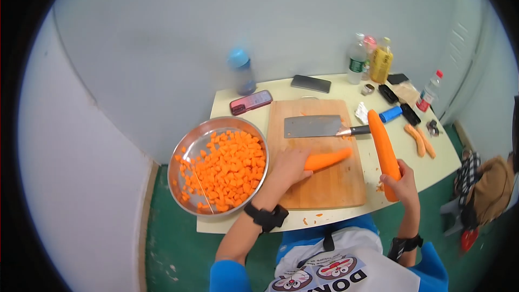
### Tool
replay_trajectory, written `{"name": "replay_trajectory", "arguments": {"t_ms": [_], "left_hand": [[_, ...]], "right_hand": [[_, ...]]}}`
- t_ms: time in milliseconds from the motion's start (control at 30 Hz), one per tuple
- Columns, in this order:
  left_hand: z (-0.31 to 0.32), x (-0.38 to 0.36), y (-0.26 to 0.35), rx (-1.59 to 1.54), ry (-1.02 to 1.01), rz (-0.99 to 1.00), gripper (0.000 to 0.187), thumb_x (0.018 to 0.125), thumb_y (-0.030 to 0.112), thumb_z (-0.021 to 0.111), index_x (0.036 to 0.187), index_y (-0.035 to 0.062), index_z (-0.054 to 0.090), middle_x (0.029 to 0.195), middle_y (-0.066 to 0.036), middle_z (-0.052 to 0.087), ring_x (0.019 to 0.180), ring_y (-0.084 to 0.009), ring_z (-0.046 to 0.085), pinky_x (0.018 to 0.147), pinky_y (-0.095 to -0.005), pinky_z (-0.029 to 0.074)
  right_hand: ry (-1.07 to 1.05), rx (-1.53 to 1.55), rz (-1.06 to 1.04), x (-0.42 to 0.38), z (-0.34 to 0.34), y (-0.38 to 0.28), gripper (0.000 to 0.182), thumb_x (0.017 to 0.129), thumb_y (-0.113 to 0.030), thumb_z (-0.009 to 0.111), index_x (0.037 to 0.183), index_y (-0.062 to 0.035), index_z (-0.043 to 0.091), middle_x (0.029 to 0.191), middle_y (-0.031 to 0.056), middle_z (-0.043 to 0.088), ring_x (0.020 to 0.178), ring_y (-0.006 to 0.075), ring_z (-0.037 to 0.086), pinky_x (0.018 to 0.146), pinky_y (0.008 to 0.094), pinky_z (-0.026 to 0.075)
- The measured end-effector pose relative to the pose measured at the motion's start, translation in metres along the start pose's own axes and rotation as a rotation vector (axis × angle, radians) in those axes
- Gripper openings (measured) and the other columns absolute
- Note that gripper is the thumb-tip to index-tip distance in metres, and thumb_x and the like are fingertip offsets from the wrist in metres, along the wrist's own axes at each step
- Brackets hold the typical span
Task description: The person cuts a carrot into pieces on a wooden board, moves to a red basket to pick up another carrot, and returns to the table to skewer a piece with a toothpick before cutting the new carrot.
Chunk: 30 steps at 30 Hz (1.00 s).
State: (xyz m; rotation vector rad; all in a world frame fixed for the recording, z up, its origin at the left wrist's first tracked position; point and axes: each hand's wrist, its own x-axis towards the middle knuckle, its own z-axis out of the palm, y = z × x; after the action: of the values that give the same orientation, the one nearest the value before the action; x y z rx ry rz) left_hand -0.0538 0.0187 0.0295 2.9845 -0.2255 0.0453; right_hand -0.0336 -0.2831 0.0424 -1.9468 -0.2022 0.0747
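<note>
My left hand (291,168) is closed around the thick end of a peeled carrot (330,159) that lies on the wooden cutting board (324,197). Held up off the board's right side is a second, longer carrot (383,143), its lower end gripped in my right hand (403,183). A cleaver (312,126) rests flat across the upper board, with its black handle pointing right. To the left, a round metal bowl (174,179) contains many diced carrot pieces (230,170) and a thin stick.
Behind the board are a blue-capped bottle (243,73), a phone in a red case (251,102) and a dark phone (311,83). Drink bottles (381,64) stand at the back right. Two carrots (419,141) lie at the table's right, near a blue object (390,114).
</note>
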Motion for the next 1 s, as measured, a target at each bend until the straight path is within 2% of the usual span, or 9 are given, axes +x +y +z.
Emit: {"name": "replay_trajectory", "arguments": {"t_ms": [100,267,333,400,533,633,733,900,1000], "left_hand": [[-0.011,-0.020,0.015,-0.252,-0.142,-0.099,0.041,0.071,0.033,0.067,0.097,0.0051,0.053,0.096,-0.016,0.058,0.089,-0.0332,0.056,0.073,-0.0406,0.045],[0.031,-0.039,0.026,-0.168,0.281,-0.112,0.045,0.075,0.033,0.063,0.106,0.0040,0.048,0.087,-0.017,0.056,0.076,-0.0333,0.057,0.064,-0.0397,0.048],[0.028,-0.043,0.035,-0.078,0.270,-0.120,0.047,0.075,0.033,0.063,0.109,0.0046,0.047,0.088,-0.015,0.055,0.077,-0.0320,0.056,0.063,-0.0390,0.048],[0.029,-0.044,0.037,0.010,0.259,-0.136,0.050,0.075,0.033,0.063,0.112,0.0053,0.045,0.089,-0.014,0.054,0.079,-0.0308,0.056,0.063,-0.0384,0.048],[0.032,-0.042,0.035,-0.005,0.203,-0.146,0.056,0.074,0.033,0.065,0.118,0.0068,0.042,0.093,-0.012,0.052,0.081,-0.0291,0.055,0.062,-0.0369,0.048],[0.035,-0.041,0.034,0.019,0.219,-0.133,0.056,0.074,0.034,0.064,0.118,0.0073,0.042,0.093,-0.012,0.052,0.081,-0.0290,0.055,0.063,-0.0370,0.049],[0.034,-0.042,0.034,0.034,0.219,-0.140,0.056,0.074,0.034,0.064,0.119,0.0079,0.042,0.093,-0.012,0.053,0.081,-0.0291,0.054,0.063,-0.0370,0.048],[0.026,-0.043,0.039,0.039,0.195,-0.176,0.054,0.077,0.039,0.060,0.119,0.0081,0.045,0.094,-0.011,0.054,0.079,-0.0289,0.056,0.065,-0.0371,0.048],[0.030,-0.042,0.038,0.048,0.214,-0.162,0.053,0.078,0.039,0.060,0.119,0.0085,0.046,0.091,-0.011,0.053,0.079,-0.0289,0.056,0.064,-0.0370,0.048]], "right_hand": [[0.043,-0.035,-0.015,0.005,-0.004,-0.001,0.040,0.064,-0.012,0.069,0.098,0.0019,0.054,0.080,0.0073,0.059,0.070,0.0136,0.056,0.067,0.0268,0.046],[-0.004,-0.160,-0.109,0.046,-0.006,-0.014,0.044,0.061,-0.018,0.071,0.098,-0.0001,0.055,0.079,0.0098,0.061,0.071,0.0157,0.059,0.068,0.0279,0.046],[-0.061,-0.275,-0.197,0.069,-0.003,-0.029,0.043,0.062,-0.013,0.070,0.100,0.0005,0.054,0.079,0.0084,0.060,0.070,0.0146,0.059,0.066,0.0269,0.047],[-0.100,-0.337,-0.326,0.102,0.005,-0.034,0.046,0.062,-0.019,0.070,0.102,-0.0010,0.055,0.079,0.0091,0.061,0.067,0.0170,0.059,0.065,0.0280,0.047],[-0.247,-0.679,-0.413,0.161,0.026,-0.058,0.049,0.064,-0.033,0.065,0.105,-0.0090,0.054,0.088,0.0134,0.062,0.083,0.0310,0.059,0.071,0.0390,0.047],[-0.368,-0.828,-0.621,0.211,0.051,-0.054,0.050,0.065,-0.033,0.065,0.107,-0.0095,0.053,0.091,0.0131,0.062,0.086,0.0303,0.059,0.073,0.0394,0.046],[-0.479,-0.902,-0.643,0.249,0.082,-0.050,0.051,0.065,-0.034,0.066,0.108,-0.0107,0.053,0.093,0.0123,0.062,0.087,0.0297,0.059,0.072,0.0388,0.047],[-0.640,-1.056,-0.601,0.297,0.131,-0.043,0.058,0.065,-0.037,0.068,0.117,-0.0164,0.052,0.098,0.0087,0.062,0.100,0.0257,0.055,0.094,0.0463,0.026],[-0.630,-1.020,-0.555,0.308,0.139,-0.035,0.062,0.065,-0.038,0.069,0.120,-0.0153,0.051,0.106,0.0095,0.060,0.103,0.0264,0.054,0.093,0.0439,0.031]]}}
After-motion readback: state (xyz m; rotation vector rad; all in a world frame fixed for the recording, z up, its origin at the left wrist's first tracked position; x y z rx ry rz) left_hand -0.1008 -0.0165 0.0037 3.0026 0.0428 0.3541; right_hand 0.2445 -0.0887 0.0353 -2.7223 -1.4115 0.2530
